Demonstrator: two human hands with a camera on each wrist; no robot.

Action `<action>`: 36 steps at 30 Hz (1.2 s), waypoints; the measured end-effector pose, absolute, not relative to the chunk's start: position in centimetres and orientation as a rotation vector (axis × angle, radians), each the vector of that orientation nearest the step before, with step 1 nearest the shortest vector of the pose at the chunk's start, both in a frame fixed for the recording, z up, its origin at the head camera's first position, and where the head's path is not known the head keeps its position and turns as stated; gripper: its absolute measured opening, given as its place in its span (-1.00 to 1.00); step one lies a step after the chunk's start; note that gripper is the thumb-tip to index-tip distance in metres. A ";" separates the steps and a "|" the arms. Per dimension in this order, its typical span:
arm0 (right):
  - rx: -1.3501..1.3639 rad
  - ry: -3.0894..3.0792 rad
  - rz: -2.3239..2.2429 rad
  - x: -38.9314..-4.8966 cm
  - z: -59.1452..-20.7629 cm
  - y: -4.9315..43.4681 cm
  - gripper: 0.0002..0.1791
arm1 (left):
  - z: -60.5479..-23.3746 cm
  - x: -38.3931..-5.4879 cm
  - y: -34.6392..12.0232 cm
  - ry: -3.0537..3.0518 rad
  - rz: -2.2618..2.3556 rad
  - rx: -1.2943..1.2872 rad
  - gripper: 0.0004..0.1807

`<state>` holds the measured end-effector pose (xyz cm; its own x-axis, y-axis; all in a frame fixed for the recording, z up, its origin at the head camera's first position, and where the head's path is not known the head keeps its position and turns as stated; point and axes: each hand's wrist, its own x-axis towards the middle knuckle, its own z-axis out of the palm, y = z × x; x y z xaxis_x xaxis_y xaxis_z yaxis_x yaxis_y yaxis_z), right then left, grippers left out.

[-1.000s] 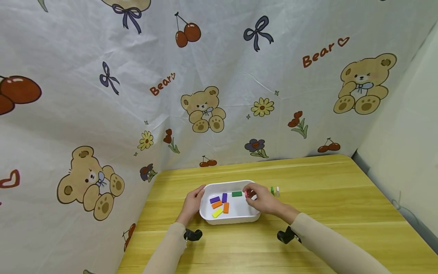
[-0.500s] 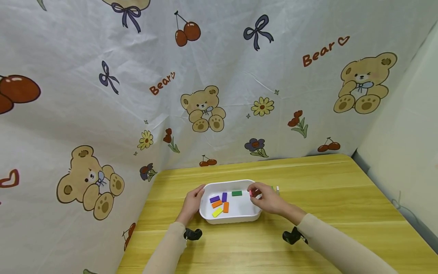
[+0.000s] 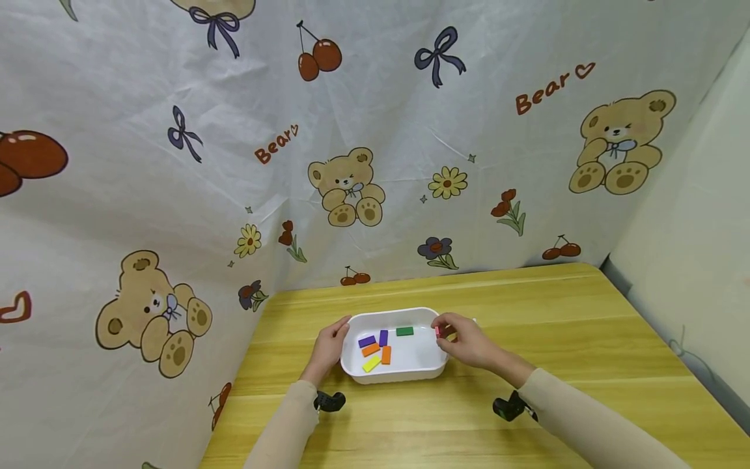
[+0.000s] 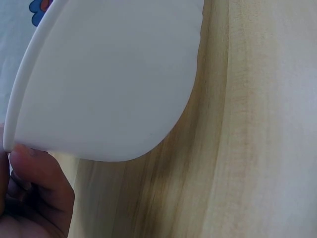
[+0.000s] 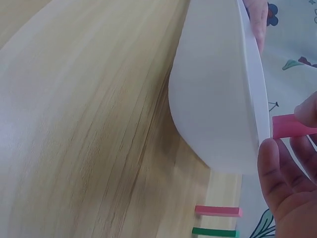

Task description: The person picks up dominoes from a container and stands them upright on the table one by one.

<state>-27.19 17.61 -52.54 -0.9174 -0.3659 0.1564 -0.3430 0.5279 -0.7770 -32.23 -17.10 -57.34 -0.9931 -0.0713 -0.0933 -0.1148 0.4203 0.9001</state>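
Note:
My left hand (image 3: 328,348) grips the left end of a white plastic tray (image 3: 398,376); in the left wrist view the thumb (image 4: 39,171) lies just under the rim. At the tray's right end, my right hand (image 3: 469,342) pinches a small pink block (image 5: 290,126) between its fingertips, level with the rim. On the tray floor lie flat coloured blocks: a green block (image 3: 404,331), two purple blocks (image 3: 367,342), two orange blocks (image 3: 386,355) and a yellow block (image 3: 372,363).
Beyond the tray's right end, a pink block (image 5: 218,211) and a green block (image 5: 215,232) stand on the wooden table (image 3: 410,430); my right hand mostly hides them in the head view. A bear-print cloth (image 3: 398,130) hangs behind the table.
My right hand has drawn right across the tray to its right end, carrying the pink block, and now covers the blocks beyond. The left hand and the tray have stayed in place.

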 end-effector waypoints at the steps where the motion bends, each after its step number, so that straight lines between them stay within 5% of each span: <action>1: -0.614 2.724 -1.378 -27.2 -52.5 17.7 -0.77 | -57.4 -32.2 -17.1 2.613 1.660 -0.168 -0.56; 36: -0.523 2.837 -1.412 -27.0 -53.0 22.9 -0.75 | -57.3 -32.1 -17.1 2.636 1.650 -0.149 -0.58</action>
